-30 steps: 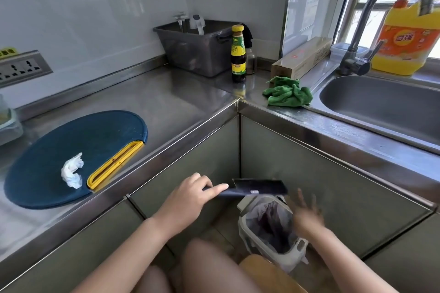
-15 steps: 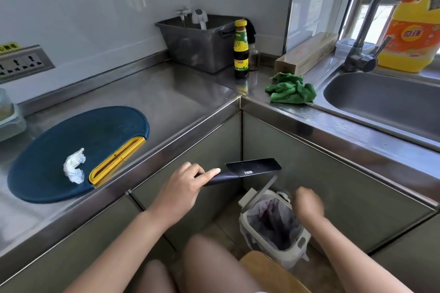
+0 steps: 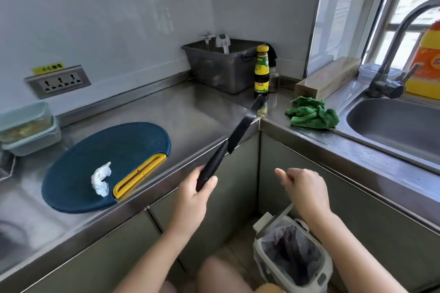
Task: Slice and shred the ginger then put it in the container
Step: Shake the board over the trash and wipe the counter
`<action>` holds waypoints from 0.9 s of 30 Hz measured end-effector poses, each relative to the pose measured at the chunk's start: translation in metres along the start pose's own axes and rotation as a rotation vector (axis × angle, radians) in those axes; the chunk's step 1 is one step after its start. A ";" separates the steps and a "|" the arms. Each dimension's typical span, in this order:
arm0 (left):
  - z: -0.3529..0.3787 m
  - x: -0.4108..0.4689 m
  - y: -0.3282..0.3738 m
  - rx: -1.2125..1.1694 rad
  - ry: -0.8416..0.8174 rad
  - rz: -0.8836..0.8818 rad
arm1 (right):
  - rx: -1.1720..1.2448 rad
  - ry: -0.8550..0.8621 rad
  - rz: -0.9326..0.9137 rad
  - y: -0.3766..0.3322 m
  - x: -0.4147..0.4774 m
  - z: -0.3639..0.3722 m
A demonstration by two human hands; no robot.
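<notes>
Knife is up from over the bin and now angles far-right across the counter corner. My right hand has lifted off the bin too.

Status:
- Left hand grips the black handle, thumb along its side. Blade tip sits in line with the sauce bottle (can't tell if it's touching).
- Right hand: fingers curled in, thumb out, nothing visible in it. It hangs near the counter front, right of the knife and apart from it.
- Ginger: none on the cutting board. The lidded container at far left shows pale yellow contents, which I take to be the shreds. Looks done, lid on.
- Board carries only a crumpled white tissue, just left of its yellow handle strip.

My read: cutting and loading are finished and this is cleanup, parking the knife.

Doing it well:
- Keep the edge turned away from my right hand, and keep that hand low and clear of the blade.
- Swing wide of the bottle, which looks tall and easy to tip.
- Lay the blade flat, either on the board or in the sink at far right, past the green cloth.
- Don't let go until the blade lies flat.
</notes>
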State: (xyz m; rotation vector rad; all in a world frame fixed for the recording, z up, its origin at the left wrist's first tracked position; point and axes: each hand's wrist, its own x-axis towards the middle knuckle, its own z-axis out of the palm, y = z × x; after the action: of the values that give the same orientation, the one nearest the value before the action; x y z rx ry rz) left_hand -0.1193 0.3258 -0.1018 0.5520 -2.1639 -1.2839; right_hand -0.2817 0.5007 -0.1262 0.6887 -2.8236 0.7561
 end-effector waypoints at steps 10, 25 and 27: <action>0.027 0.062 0.028 -0.128 0.103 -0.126 | 0.516 -0.449 0.004 -0.148 0.091 -0.030; -0.044 0.146 0.001 0.267 0.265 -0.022 | 0.322 -0.418 -0.086 -0.221 0.207 0.004; -0.076 0.141 -0.010 0.417 0.305 -0.066 | -0.013 -0.376 -0.237 -0.229 0.213 0.017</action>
State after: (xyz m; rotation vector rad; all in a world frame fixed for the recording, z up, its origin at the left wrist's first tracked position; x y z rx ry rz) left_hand -0.1761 0.1869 -0.0451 0.9263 -2.1655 -0.7162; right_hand -0.3645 0.2319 0.0114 1.2546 -2.9819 0.6222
